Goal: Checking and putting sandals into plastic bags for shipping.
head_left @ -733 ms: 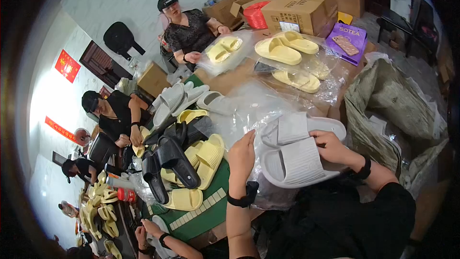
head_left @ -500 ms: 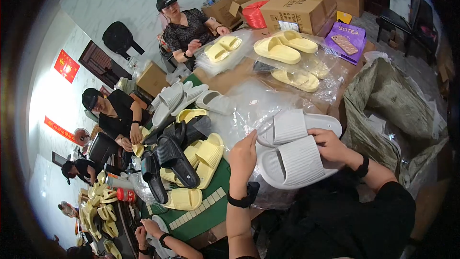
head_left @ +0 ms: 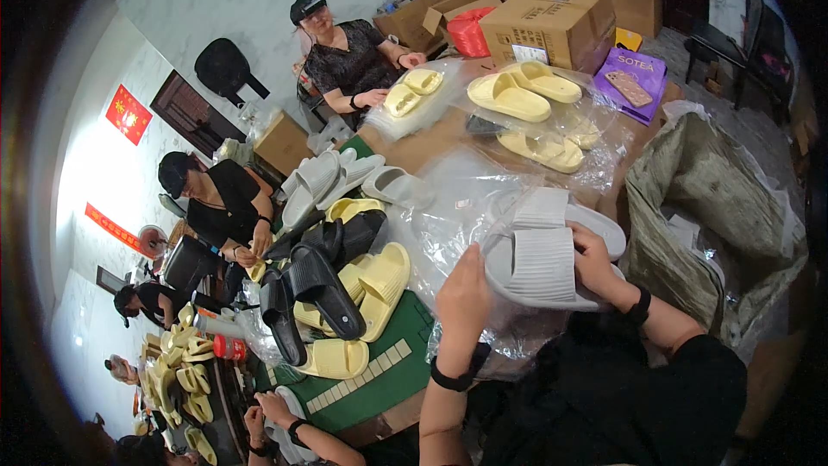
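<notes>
A pair of light grey slippers with ribbed straps is in front of me, one overlapping the other. My right hand is closed on their side, fingers by the straps. At their left end my left hand has its fingers pinched together on what looks like the edge of a clear plastic bag. The fingertips are partly hidden, and the bag spreads under and beyond the slippers.
Black slippers and yellow slippers are piled on the green mat to the left. Bagged yellow slippers, a carton and a phone lie farther back. A woven sack stands at right. Co-workers sit around the table.
The grey slippers have shifted slightly right and lie more closely overlapped. My left hand has moved right along with them. Across the table, a co-worker's raised hand has come down beside the bagged yellow slippers.
</notes>
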